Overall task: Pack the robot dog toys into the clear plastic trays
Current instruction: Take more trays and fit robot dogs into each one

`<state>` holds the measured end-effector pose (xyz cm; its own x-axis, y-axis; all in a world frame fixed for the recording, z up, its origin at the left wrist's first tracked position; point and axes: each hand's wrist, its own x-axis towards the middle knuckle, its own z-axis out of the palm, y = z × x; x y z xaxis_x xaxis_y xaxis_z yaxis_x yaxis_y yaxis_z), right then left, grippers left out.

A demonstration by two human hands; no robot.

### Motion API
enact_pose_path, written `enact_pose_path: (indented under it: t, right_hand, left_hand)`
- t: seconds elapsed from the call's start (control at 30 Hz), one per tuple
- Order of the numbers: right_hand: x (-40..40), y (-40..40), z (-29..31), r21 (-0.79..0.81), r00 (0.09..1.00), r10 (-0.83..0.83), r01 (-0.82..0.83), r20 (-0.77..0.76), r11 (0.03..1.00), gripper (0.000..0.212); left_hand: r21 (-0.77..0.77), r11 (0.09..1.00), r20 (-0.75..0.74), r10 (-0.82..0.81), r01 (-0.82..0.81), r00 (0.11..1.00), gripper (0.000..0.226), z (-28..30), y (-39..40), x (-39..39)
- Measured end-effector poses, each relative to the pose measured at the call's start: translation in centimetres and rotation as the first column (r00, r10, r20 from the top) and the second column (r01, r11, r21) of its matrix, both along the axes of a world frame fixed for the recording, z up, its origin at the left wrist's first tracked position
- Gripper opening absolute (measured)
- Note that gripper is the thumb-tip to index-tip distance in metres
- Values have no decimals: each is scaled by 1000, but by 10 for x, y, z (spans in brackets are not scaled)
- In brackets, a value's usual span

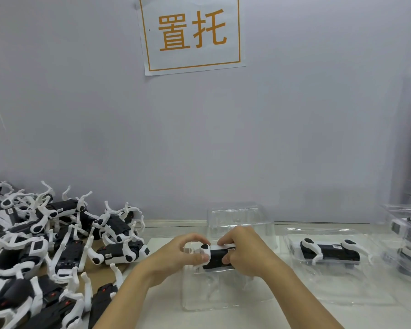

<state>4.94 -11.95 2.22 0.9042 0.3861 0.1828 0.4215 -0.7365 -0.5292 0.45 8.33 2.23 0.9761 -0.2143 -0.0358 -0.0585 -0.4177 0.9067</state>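
Both hands meet at centre of the counter (166, 305), gripping one robot dog toy (217, 256). Left hand (176, 256): fingers curl over the top of the toy's white end, thumb underneath near a black-spotted leg joint. Right hand (244, 251): fingers curl around the black body, fingertips pressing on the upper white strip. The toy lies lengthwise, held over the far part of a clear plastic tray (223, 295) that sits directly below the hands; whether it is already seated in the cavity I cannot tell.

Just behind the hands, an empty clear tray (237, 217) stands against the wall. To the right, near but apart, a second tray (337, 295) holds a packed dog (330, 254) lying on its side. At the far right edge, stacked trays (406, 236) with dogs inside, partly cut off.

On the left, a large loose pile of dog toys (45, 245), black bodies and white legs tangled, some legs pointing up, resting on brown cardboard (97, 264).

Grey wall behind carries a white sign (191, 34) with an orange border and two orange characters.
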Motion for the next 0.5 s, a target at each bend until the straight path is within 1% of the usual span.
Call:
enact_pose_path:
  t: [0.03, 0.07, 0.13, 0.17, 0.2, 0.27, 0.4, 0.5]
  right_hand:
    - [0, 0, -1, -1, 1000, -1, 1, -3, 1000, 43]
    - [1, 0, -1, -4, 1000, -3, 3, -3, 1000, 43]
    - [1, 1, -1, -14, 1000, -6, 6, 4, 1000, 42]
    - [1, 1, -1, -17, 1000, -8, 8, 8, 1000, 41]
    - [1, 1, -1, -20, 1000, -10, 10, 13, 1000, 41]
    - [1, 1, -1, -27, 1000, -14, 15, 28, 1000, 42]
    - [0, 0, -1, -26, 1000, -13, 13, 27, 1000, 43]
    - [-1, 0, 0, -22, 1000, -11, 12, 19, 1000, 42]
  left_hand:
    - [30, 999, 0, 24, -24, 1000, 31, 1, -1, 1]
    - [94, 994, 9, 50, -51, 999, 30, 3, -3, 3]
    - [306, 947, 65, 83, -99, 994, 26, 7, -8, 6]
    - [381, 917, 85, 91, -117, 992, 24, 9, -12, 6]
    - [420, 899, 92, 97, -127, 991, 22, 10, -15, 6]
    - [432, 893, 87, 96, -125, 992, 23, 9, -18, 5]
    - [392, 916, 66, 72, -92, 995, 27, 7, -13, 5]
    - [370, 927, 14, 50, -51, 999, 28, 6, -8, 5]
